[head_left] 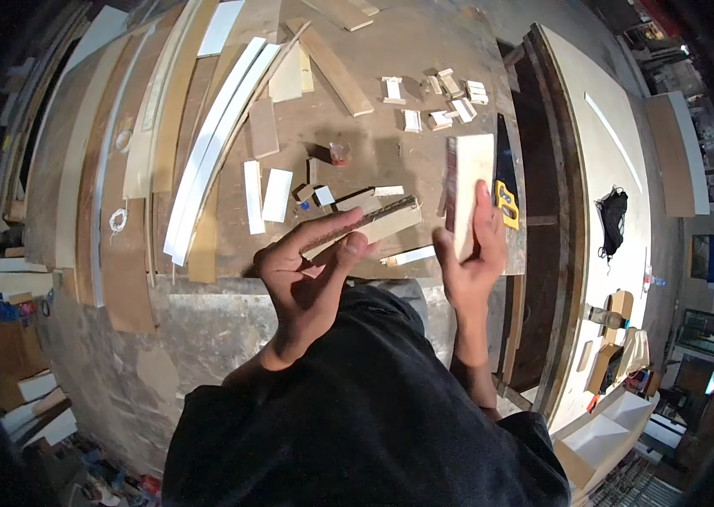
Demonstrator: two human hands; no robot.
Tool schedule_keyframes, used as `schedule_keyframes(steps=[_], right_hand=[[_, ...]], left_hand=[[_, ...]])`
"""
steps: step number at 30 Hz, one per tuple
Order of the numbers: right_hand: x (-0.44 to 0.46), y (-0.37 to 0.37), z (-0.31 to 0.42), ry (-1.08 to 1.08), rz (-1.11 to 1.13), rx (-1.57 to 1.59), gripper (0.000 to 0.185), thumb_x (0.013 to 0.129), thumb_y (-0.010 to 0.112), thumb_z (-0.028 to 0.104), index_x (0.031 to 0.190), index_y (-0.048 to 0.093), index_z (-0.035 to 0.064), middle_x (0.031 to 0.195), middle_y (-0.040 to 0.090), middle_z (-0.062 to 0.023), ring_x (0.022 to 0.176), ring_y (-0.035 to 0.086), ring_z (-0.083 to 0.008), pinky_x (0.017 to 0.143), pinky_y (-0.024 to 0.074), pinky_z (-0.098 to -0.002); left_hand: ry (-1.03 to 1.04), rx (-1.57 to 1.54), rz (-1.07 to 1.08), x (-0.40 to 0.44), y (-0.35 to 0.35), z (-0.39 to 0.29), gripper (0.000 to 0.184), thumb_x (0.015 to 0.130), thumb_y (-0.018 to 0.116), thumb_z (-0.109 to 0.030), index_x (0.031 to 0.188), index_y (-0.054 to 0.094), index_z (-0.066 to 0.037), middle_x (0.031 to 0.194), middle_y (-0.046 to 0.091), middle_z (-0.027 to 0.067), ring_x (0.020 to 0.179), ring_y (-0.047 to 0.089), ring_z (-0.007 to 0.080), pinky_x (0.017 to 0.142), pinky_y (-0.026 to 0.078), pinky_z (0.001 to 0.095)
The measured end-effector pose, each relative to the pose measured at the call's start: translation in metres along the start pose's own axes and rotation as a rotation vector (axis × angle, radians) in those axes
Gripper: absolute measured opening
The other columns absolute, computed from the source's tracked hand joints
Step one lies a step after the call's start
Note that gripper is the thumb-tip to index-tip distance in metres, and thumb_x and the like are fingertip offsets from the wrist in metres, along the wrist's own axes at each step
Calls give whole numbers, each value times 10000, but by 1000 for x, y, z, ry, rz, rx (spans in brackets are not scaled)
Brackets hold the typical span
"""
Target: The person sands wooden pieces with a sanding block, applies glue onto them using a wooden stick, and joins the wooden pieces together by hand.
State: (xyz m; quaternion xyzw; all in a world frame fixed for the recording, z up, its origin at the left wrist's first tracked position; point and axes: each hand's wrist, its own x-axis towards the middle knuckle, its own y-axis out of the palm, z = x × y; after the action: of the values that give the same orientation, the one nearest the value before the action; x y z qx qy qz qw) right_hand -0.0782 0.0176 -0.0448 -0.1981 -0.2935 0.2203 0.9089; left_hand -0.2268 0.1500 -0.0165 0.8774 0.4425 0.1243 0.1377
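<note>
My left hand [304, 275] pinches a short flat piece of wood [386, 226] between thumb and fingers. Its face is pale and its upper edge is dark and rough. In my right hand [473, 262] is a pale wooden block [477, 173] with a reddish-brown side, held upright. The two pieces are apart, above the near edge of the worktable [323, 80]. Below them lie small white-faced offcuts [276, 194] and a narrow white strip [412, 256]. A yellow-handled saw [505, 204] sits just right of my right hand.
Long boards and white strips [226, 144] cover the table's left side. Several small assembled wooden pieces [450, 97] stand at the back right. A small reddish container [339, 154] is near the middle. Across a gap, another table [597, 160] bears a black cloth item [612, 221].
</note>
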Motion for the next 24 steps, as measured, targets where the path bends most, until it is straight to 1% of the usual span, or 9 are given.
schedule_keyframes(steps=[3,5,8,10,12,13,16,20,24], right_hand=[[-7,-9,1,-100,14,167,768,749,794,200,1387,482,-92,1064,607,-189,928,576,-250,838,460,-348],[-15,-10,8,-153,41,206,777,733,804,203,1379,490,-93,1044,607,-197,919,574,-262,829,463,-359],[-22,-2,12,-263,103,178,855,639,873,178,1392,517,-16,1041,602,-184,894,572,-267,801,475,-363],[-24,6,15,-210,87,139,874,622,884,165,1408,523,45,1051,604,-186,906,580,-278,788,486,-364],[-15,0,21,-226,85,94,877,618,883,147,1416,525,79,1054,606,-183,908,584,-288,785,493,-370],[-14,-2,24,-241,86,55,884,614,883,129,1423,526,112,1057,607,-180,910,588,-297,782,500,-377],[-20,-10,11,-270,119,-49,880,620,877,116,1427,527,150,1065,609,-179,913,592,-314,784,507,-386],[-17,-9,17,-298,97,-45,856,617,874,127,1406,543,155,1081,618,-174,904,599,-319,762,521,-394],[-25,-4,-12,-271,58,-158,856,602,878,133,1394,552,157,1049,611,-166,886,595,-321,732,515,-390]], left_hand=[[26,48,39,7,-7,4,222,909,658,11,1113,647,98,1053,690,209,939,697,214,835,622,350],[43,35,22,8,-5,4,227,906,665,6,1113,648,97,1047,694,203,932,698,201,821,621,339],[80,54,39,6,-5,4,234,901,679,-4,1112,652,94,1025,707,184,919,699,172,794,609,305],[101,81,74,3,-2,2,237,900,685,-10,1112,655,91,1008,715,172,913,699,157,780,597,283],[64,210,96,-3,5,-1,232,886,714,-55,1055,657,93,958,714,181,860,715,211,803,602,318],[55,195,71,-4,5,-2,223,888,712,-47,1057,662,89,934,724,162,844,717,186,790,582,281],[42,190,98,1,-1,6,250,899,699,-26,1122,655,79,964,728,150,872,699,134,775,553,244],[28,176,139,-5,4,9,232,906,687,-20,1115,658,77,972,726,161,874,701,144,767,557,248],[27,85,-1,9,1,-1,232,920,670,-26,1131,655,69,1011,716,185,921,710,188,769,575,258]])
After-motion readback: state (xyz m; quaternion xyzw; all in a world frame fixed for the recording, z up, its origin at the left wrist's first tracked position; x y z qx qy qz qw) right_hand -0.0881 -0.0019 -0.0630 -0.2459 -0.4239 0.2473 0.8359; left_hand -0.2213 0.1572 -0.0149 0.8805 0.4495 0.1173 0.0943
